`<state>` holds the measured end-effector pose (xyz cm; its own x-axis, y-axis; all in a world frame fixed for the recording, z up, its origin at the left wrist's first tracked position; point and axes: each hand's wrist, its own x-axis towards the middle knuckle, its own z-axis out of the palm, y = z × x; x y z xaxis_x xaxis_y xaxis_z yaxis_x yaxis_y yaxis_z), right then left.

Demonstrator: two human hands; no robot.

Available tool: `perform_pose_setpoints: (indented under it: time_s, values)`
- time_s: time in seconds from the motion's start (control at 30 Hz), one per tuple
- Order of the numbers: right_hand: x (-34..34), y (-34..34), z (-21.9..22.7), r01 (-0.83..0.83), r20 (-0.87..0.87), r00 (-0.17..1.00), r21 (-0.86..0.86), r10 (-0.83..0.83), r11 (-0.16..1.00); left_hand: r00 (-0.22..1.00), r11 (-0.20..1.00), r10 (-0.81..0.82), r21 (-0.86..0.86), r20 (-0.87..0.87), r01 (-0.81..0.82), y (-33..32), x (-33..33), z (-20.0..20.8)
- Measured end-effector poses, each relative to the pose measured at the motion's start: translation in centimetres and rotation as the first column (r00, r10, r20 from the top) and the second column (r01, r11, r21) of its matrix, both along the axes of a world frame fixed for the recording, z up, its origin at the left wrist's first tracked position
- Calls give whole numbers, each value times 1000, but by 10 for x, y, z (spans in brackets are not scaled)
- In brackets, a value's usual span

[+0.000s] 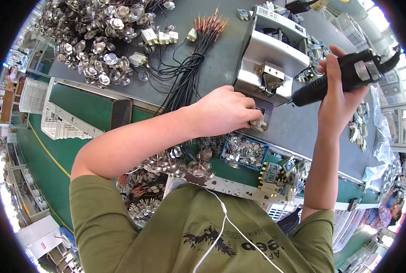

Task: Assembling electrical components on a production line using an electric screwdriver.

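Observation:
My right hand is wrapped round a black electric screwdriver, its tip pointing left toward the front of a silver box-shaped screw feeder. My left hand is closed at the bench edge, just in front of the feeder. Between its fingertips is a small pale switch-like part, mostly covered by the fingers. A bundle of black wires with reddish-brown ends lies beyond my left forearm.
Round metal pieces are heaped at the far left. A blue tray of small metal bits stands near my body, with several grey-and-cream switch parts to its right. More parts and clear plastic lie at the right.

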<state>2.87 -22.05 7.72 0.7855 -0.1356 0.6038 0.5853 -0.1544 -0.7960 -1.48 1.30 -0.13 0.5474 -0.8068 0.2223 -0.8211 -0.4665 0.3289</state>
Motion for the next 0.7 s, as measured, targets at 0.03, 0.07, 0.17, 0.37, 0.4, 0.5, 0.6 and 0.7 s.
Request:
perform_pose_setpoints:
  time_s: [0.03,0.07,0.17,0.37,0.4,0.5,0.6,0.7]
  values:
    - [5,0,-2,60,45,997,-50,-58,997,998,1000,4,15,60,-5,-3,1,3]
    - [5,0,-2,122,92,989,-99,-113,988,998,1000,-4,16,62,3,-2,3,7]
    - [-6,0,-4,120,127,986,-98,-107,988,960,887,262,-417,103,-197,13,30,39]
    - [-31,-30,-17,99,346,935,-41,-79,994,627,797,602,-421,495,-433,83,121,51]
    - [-31,-37,-17,113,343,935,-45,-91,993,741,910,379,-75,555,-409,73,122,35]
    - [-37,-59,-12,241,458,871,-84,-177,967,469,976,209,-158,858,-148,62,117,-8]
    - [-29,-96,-13,350,402,877,-159,-264,923,568,801,225,182,791,-571,58,124,-33]
    - [-9,-154,-44,435,59,845,-652,-531,621,585,785,259,185,769,-591,56,126,-41]
